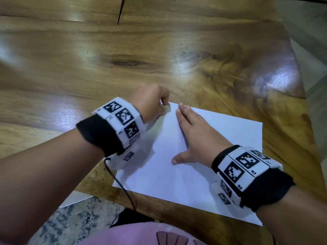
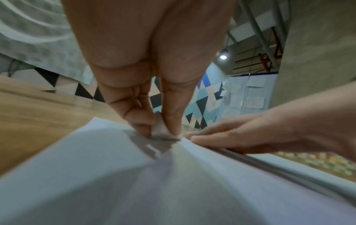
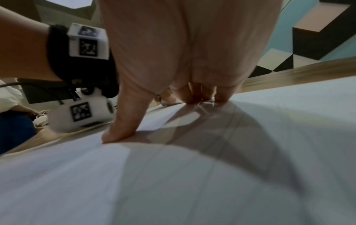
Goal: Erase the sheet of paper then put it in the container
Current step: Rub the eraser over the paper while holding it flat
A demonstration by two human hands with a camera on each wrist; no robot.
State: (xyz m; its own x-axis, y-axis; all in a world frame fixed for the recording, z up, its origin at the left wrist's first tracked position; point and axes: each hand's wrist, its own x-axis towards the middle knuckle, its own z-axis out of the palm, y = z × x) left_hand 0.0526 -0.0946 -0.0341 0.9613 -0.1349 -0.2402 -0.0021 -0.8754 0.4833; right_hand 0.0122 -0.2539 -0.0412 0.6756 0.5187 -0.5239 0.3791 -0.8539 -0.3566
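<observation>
A white sheet of paper (image 1: 185, 167) lies on the wooden table (image 1: 159, 55) close to its near edge. My left hand (image 1: 155, 101) pinches a small whitish eraser (image 1: 166, 108) between thumb and fingers and presses it on the sheet's far left corner. In the left wrist view the eraser (image 2: 161, 128) sits with its base on the paper (image 2: 154, 182). My right hand (image 1: 196, 137) lies flat on the sheet with straight fingers, the thumb spread out, holding it down; its fingertips (image 3: 200, 97) press the paper (image 3: 192, 175). No container is in view.
The table's near edge runs just below the sheet, with patterned floor (image 1: 74, 218) beneath. A black cable (image 1: 122, 184) hangs from my left wrist over that edge. A dark crack (image 1: 121, 11) marks the tabletop at the far side.
</observation>
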